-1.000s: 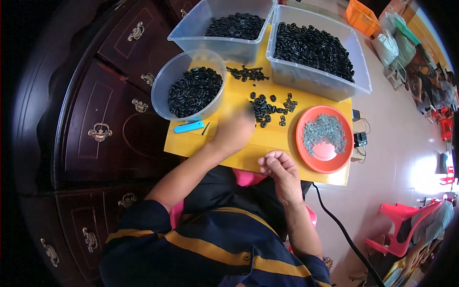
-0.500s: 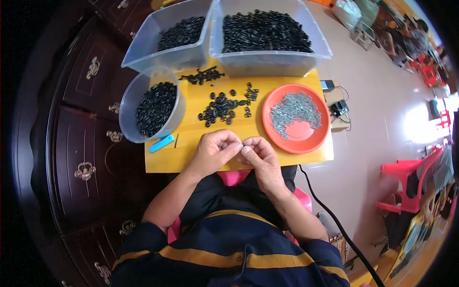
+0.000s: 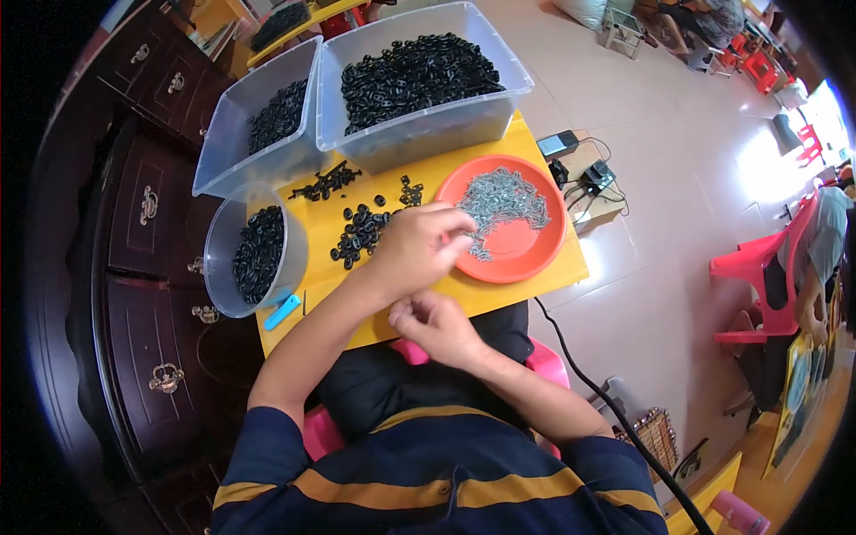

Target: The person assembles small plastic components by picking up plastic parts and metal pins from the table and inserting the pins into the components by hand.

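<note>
My left hand [image 3: 421, 247] is over the near left rim of the orange-red plate [image 3: 528, 267]. Its fingers are bent, with thumb and forefinger slightly apart and nothing visible between them. In the plate lies a heap of small silvery metal pins [image 3: 508, 198]. Closer to me, past the table's front edge, my right hand [image 3: 437, 328] is closed, thumb against curled fingers; whatever it holds is hidden. Beyond my left wrist, loose black oval pieces [image 3: 361, 234] lie on the yellow table [image 3: 419, 308], partly covered by that hand.
Two clear bins [image 3: 428, 120] of black pieces stand at the back. A round clear tub [image 3: 297, 254] of them is at the left, beside a light-blue-handled tool [image 3: 283, 313]. Dark sticks [image 3: 328, 181] lie behind. Devices with cables [image 3: 596, 176] sit right of the table.
My hands, earlier fingertip to fingertip, have separated. The left has crossed rightward to the plate; the right has drawn back toward me. The whole view has turned.
</note>
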The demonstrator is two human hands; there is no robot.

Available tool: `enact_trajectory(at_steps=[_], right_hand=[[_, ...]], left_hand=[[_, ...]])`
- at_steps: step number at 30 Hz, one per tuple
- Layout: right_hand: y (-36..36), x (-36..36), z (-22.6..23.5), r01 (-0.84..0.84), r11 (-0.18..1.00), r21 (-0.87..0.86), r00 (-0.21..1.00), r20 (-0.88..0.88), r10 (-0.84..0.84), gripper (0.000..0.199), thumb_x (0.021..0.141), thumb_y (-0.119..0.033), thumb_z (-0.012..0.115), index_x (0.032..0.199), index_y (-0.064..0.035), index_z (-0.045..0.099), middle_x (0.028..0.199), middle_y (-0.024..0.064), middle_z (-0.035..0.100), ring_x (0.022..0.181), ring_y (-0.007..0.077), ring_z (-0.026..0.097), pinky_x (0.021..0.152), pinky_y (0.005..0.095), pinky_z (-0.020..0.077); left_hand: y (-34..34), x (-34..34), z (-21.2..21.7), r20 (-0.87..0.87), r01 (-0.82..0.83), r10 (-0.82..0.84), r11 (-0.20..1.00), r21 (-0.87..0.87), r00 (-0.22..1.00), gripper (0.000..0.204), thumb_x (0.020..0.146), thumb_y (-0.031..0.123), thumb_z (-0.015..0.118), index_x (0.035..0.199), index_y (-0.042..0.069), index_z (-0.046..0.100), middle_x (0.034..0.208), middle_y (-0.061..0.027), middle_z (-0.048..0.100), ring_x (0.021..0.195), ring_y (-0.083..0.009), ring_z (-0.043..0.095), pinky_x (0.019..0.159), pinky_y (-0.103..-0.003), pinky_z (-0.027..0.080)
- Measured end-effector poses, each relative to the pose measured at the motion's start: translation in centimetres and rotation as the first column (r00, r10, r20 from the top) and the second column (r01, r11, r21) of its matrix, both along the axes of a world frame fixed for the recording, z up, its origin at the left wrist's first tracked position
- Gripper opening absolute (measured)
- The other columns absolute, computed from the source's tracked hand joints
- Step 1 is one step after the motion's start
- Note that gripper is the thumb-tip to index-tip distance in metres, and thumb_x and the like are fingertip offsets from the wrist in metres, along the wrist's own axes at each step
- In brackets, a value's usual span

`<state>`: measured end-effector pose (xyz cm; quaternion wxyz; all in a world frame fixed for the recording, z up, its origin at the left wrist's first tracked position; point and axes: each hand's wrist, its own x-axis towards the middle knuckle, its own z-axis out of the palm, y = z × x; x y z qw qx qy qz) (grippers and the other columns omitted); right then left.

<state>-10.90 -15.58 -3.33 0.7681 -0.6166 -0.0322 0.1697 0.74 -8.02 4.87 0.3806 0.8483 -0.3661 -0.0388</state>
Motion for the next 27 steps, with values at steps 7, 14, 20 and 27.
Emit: enact_trajectory(at_steps=[7,14,20,27], right_hand=[[0.1,-0.4,1.7,0.049,0.968,-0.246,0.968,0.252,0.016,0.011,0.087,-0.013,0.066,0.092,-0.0031,0.066,0.077,0.0129,0.068,0.072,0.0297,0.069,0.069,0.0405,0.0540],[-0.1,-0.3,1.6,0.083,0.958,-0.274,0.944,0.329,0.012,0.012,0.087,-0.014,0.066,0.092,-0.0041,0.064,0.076,0.0141,0.067,0.073,0.0346,0.068,0.069,0.0444,0.0538],[-0.1,-0.3,2.2,0.073,0.941,-0.331,0.932,0.359,0.054,0.011,0.087,-0.015,0.065,0.092,-0.0049,0.063,0.077,0.0155,0.067,0.074,0.0373,0.068,0.067,0.0468,0.0533],[0.0,-0.3,1.9,0.103,0.923,-0.372,0.941,0.337,0.030,0.015,0.089,-0.019,0.065,0.093,-0.0045,0.064,0.077,0.0169,0.068,0.075,0.0385,0.068,0.068,0.0488,0.0532]], left_hand=[[-7.3,1.9,-4.2,0.225,0.200,-0.260,0.945,0.259,0.939,0.029,0.087,0.018,0.068,0.116,0.014,0.070,0.095,-0.0084,0.065,0.084,-0.0303,0.068,0.071,-0.044,0.055],[-7.1,2.5,-5.2,0.221,0.224,-0.314,0.908,0.355,0.923,0.027,0.086,0.016,0.070,0.113,0.016,0.071,0.093,-0.0064,0.065,0.085,-0.0283,0.067,0.070,-0.043,0.055],[-6.2,2.4,-5.3,0.260,0.195,-0.269,0.940,0.280,0.927,0.020,0.085,0.016,0.071,0.105,0.015,0.073,0.091,-0.0059,0.064,0.084,-0.0277,0.067,0.069,-0.042,0.055],[-7.6,2.2,-5.2,0.345,0.215,-0.306,0.936,0.279,0.887,0.011,0.090,0.016,0.062,0.093,0.013,0.072,0.083,-0.0094,0.062,0.077,-0.0301,0.068,0.063,-0.044,0.055]])
